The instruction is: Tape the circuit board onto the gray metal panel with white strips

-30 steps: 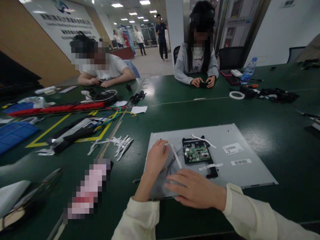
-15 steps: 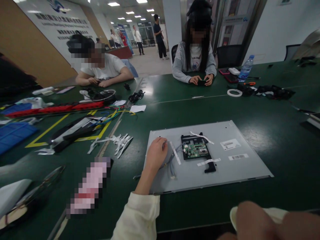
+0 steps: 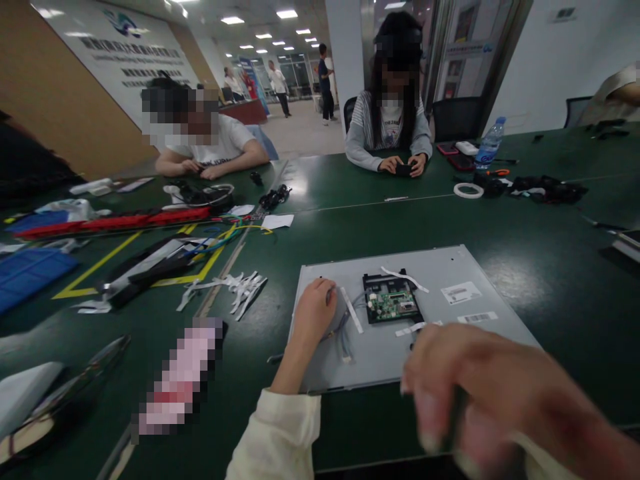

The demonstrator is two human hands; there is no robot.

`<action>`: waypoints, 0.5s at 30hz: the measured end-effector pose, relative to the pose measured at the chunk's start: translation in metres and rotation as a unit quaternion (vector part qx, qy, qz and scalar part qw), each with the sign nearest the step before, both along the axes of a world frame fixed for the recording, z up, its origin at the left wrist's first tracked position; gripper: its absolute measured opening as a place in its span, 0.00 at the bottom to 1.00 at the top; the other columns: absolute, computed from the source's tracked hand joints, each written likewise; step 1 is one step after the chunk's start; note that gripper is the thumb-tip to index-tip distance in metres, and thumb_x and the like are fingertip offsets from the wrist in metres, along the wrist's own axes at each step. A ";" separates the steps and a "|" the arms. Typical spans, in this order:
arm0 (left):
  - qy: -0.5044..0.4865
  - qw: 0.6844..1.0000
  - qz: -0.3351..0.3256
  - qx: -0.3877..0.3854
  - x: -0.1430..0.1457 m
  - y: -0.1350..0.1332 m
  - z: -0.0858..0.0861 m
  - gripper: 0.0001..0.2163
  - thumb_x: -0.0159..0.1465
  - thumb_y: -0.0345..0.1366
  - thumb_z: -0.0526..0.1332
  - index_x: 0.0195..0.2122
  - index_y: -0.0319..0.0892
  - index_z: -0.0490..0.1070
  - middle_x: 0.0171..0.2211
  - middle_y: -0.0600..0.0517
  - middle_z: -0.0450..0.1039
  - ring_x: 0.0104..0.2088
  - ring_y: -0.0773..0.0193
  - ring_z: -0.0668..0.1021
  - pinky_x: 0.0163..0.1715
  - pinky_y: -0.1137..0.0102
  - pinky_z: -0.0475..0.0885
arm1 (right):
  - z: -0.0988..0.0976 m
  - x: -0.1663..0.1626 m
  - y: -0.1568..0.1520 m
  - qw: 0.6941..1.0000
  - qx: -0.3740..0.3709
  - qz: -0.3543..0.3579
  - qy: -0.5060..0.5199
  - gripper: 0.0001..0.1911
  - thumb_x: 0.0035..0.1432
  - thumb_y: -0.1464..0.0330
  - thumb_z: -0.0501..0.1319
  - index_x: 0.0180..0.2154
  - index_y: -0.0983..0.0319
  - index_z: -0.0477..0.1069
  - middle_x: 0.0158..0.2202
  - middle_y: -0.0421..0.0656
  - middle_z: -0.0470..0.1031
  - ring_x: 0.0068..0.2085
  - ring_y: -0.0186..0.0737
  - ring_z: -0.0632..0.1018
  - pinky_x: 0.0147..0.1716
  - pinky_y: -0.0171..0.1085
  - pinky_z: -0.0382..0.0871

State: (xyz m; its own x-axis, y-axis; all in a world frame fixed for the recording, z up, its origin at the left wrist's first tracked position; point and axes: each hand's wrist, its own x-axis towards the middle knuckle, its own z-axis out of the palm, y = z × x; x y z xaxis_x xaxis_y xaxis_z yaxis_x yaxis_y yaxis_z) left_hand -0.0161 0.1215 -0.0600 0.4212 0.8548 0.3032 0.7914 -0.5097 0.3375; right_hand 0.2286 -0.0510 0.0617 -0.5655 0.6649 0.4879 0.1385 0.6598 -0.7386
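A flat grey panel lies on the table before me. A green circuit board in a black bracket sits on it, with white tape strips around. My left hand rests on the panel's left side, fingers curled together; what they hold, if anything, is hidden. Grey cables run from the board past this hand. My right hand, blurred, hangs above the panel's near right edge. Its fingers bend downward with a gap between them, and nothing shows in them.
A pixelated pink object and crumpled white strips lie to the left. Farther back are a roll of tape, a water bottle and black cables. Two people sit across the green table.
My right hand has risen from the lower right corner and moved left over the panel's near edge. My left hand keeps its place on the panel.
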 end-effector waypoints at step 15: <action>-0.008 1.000 0.007 -0.004 0.001 -0.005 0.008 0.09 0.63 0.28 0.51 0.38 0.42 0.70 0.40 0.48 0.71 0.44 0.59 0.74 0.47 0.64 0.68 | -0.118 -0.011 0.028 0.921 0.112 -0.083 -0.363 0.27 0.64 0.60 0.48 0.64 0.53 0.52 0.69 0.44 0.41 0.67 0.52 0.41 0.60 0.63 0.26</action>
